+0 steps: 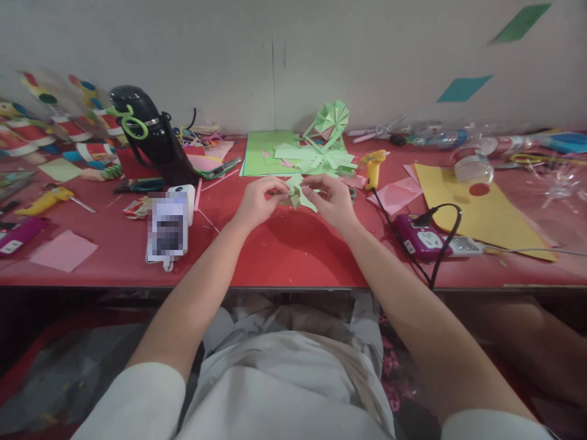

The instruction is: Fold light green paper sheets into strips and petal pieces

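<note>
Between both hands, just above the red table, is a light green folded paper piece (297, 194). My left hand (263, 198) pinches its left side with thumb and forefinger. From the other side, the fingertips of my right hand (332, 198) close on its right part. Behind the hands spreads a pale green folded paper shape (321, 160) with pointed leaves. Above it rises a round pleated green paper flower (332, 119). Flat green sheets (261, 150) lie under and left of these, with small pink and green scraps on them.
On the left stand a phone (167, 226), a black bottle (153, 134) and a yellow glue gun (46, 200). To the right are another yellow glue gun (373, 168), a purple power strip (424, 237) with a looping black cord, yellow paper (486, 208) and a plastic bottle (472, 165).
</note>
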A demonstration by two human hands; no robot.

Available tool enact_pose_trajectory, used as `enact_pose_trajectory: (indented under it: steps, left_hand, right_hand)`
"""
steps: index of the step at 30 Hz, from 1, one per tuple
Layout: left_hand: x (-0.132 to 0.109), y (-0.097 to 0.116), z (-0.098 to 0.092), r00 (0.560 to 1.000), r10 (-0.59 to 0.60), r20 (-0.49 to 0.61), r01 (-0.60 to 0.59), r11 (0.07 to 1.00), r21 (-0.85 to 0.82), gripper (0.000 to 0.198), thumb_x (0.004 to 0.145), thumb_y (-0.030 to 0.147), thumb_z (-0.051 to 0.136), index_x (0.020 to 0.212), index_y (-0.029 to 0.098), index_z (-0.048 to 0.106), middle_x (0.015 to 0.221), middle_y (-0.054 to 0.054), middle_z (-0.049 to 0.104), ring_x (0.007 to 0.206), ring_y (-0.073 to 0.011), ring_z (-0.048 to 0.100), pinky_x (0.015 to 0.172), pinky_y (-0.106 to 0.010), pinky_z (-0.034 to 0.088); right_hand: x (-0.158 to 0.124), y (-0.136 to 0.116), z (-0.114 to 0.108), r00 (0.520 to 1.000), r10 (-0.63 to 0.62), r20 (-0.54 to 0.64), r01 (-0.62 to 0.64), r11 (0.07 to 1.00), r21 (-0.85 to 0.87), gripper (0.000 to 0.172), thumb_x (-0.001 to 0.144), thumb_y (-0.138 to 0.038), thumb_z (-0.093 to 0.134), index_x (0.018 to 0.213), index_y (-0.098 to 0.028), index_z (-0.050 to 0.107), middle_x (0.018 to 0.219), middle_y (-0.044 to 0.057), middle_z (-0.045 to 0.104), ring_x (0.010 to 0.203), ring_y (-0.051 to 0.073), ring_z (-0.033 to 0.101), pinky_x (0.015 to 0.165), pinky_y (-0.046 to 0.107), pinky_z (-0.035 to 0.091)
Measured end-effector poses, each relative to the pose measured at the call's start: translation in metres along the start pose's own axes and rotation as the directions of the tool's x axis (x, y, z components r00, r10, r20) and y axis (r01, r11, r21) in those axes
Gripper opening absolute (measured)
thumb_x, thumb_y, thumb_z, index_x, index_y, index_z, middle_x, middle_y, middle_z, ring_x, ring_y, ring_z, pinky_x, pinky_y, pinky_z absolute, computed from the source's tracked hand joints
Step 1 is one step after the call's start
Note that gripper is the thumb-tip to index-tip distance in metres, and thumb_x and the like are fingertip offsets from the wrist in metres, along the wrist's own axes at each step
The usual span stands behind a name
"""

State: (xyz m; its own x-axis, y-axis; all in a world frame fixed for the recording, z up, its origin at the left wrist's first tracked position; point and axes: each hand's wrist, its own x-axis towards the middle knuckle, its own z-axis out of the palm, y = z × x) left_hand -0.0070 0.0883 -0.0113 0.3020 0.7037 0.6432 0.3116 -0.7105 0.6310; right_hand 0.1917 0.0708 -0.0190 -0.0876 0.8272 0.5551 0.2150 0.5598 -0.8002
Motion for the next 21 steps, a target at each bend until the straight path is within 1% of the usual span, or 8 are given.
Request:
enact_pose_trajectory:
  steps: [2,6,10,13,21]
  left_hand:
    - [0.0003,0.0008,-0.0004,1.0,-0.01,0.002,0.01,1.0,-0.011,0.009,0.082,0.021,0.068,0.073,0.019,0.07,0.09,-0.006,0.075,0.086,-0.0181,0.068,0.079,-0.034,0.055]
    - [0.0,0.0001,0.0001,0.998,-0.04,0.044,0.043,0.997,-0.068,0.008,0.082,0.024,0.07,0.076,0.018,0.071,0.089,-0.007,0.074,0.085,-0.0182,0.068,0.079,-0.034,0.056]
    - [-0.0005,-0.0015,0.0005,0.993,-0.061,0.099,0.074,0.988,-0.134,0.005,0.079,0.022,0.071,0.079,0.017,0.072,0.087,-0.006,0.073,0.081,-0.0163,0.068,0.078,-0.031,0.056]
    - [-0.0005,-0.0006,0.0,0.989,-0.086,0.12,0.103,0.985,-0.141,0.006,0.079,0.022,0.071,0.081,0.017,0.073,0.087,-0.006,0.073,0.08,-0.0155,0.067,0.078,-0.03,0.056]
    - [0.0002,-0.0002,0.0007,0.986,-0.133,0.098,0.144,0.983,-0.112,0.008,0.077,0.025,0.074,0.079,0.017,0.075,0.084,-0.006,0.074,0.077,-0.0157,0.067,0.074,-0.029,0.055]
  right_hand:
    - [0.0008,0.0036,-0.001,1.0,0.01,0.021,-0.009,0.999,-0.038,0.022,0.084,-0.039,0.07,0.099,-0.022,0.072,0.1,0.006,0.074,0.088,0.018,0.068,0.072,0.032,0.055]
    - [0.0008,0.0084,-0.0011,0.997,-0.003,0.081,0.011,0.994,-0.11,0.013,0.084,-0.032,0.067,0.086,-0.021,0.075,0.088,0.004,0.075,0.082,0.018,0.067,0.071,0.032,0.054]
    - [0.0001,0.0068,-0.001,0.997,-0.028,0.069,0.037,0.991,-0.126,0.013,0.084,-0.03,0.066,0.082,-0.02,0.074,0.084,0.004,0.074,0.077,0.017,0.066,0.068,0.031,0.052]
    - [-0.0005,0.0034,-0.0011,0.997,-0.029,0.07,0.038,0.99,-0.132,0.015,0.084,-0.03,0.065,0.081,-0.019,0.074,0.082,0.005,0.074,0.074,0.017,0.065,0.066,0.03,0.051]
    - [-0.0021,-0.0004,0.0002,0.997,0.007,0.081,0.003,0.992,-0.127,0.017,0.085,-0.031,0.063,0.081,-0.019,0.074,0.079,0.004,0.073,0.068,0.015,0.061,0.061,0.028,0.048]
